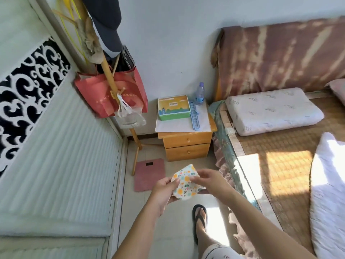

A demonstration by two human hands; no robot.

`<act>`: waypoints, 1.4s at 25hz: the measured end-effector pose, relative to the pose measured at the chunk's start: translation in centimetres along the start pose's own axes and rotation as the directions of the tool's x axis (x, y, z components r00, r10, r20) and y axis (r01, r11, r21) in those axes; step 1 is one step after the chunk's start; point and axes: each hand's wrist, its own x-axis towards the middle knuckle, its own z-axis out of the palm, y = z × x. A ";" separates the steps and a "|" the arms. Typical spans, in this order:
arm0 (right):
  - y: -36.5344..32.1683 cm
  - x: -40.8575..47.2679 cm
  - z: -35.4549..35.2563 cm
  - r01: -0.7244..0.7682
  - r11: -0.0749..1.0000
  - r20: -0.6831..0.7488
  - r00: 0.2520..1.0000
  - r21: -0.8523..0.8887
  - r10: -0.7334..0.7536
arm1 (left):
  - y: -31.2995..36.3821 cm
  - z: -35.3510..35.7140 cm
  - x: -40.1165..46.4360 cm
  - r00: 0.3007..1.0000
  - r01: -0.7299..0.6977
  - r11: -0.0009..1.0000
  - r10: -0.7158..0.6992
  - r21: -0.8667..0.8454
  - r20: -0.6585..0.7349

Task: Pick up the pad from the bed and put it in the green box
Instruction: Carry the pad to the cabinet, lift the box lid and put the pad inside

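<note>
The pad [184, 184] is a small white cloth piece with yellow and green floral print. Both hands hold it over the floor, beside the bed [276, 165]. My left hand [164, 191] grips its left edge and my right hand [209, 182] pinches its right side. The green box [174, 107], with its yellow and green picture lid shut, stands on the wooden nightstand [186, 144] ahead, well beyond the pad.
A water bottle [199, 94] and a blue clip hanger [195, 116] sit beside the box. A coat stand [112, 83] with a red bag [104, 96] stands left of the nightstand. A pink scale [149, 174] lies on the floor. White pillow [272, 111] on the bed. My sandalled foot [200, 221] is below.
</note>
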 end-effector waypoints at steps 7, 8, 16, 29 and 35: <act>-7.3 14.6 -5.3 -0.079 0.997 0.014 0.997 0.016 0.079 | 10.8 2.3 12.3 0.996 -0.041 0.999 0.043 0.024 -0.083; -8.1 16.1 -5.8 -0.086 0.996 0.003 0.996 0.024 0.086 | 11.9 2.3 13.4 0.996 -0.030 1.000 0.030 0.007 -0.081; -13.4 28.9 -6.8 -0.122 0.987 0.011 0.992 0.106 0.122 | 18.2 0.7 25.1 0.996 0.049 0.998 -0.047 0.028 -0.076; -17.3 47.6 -10.0 -0.236 0.720 -0.066 0.964 -0.653 0.257 | 22.5 -4.8 47.7 0.960 0.240 0.964 -0.218 0.116 -0.175; -11.8 54.6 -11.4 -0.250 0.581 -0.034 0.934 -0.775 0.356 | 17.6 -4.7 57.5 0.929 0.337 0.899 -0.270 0.280 -0.252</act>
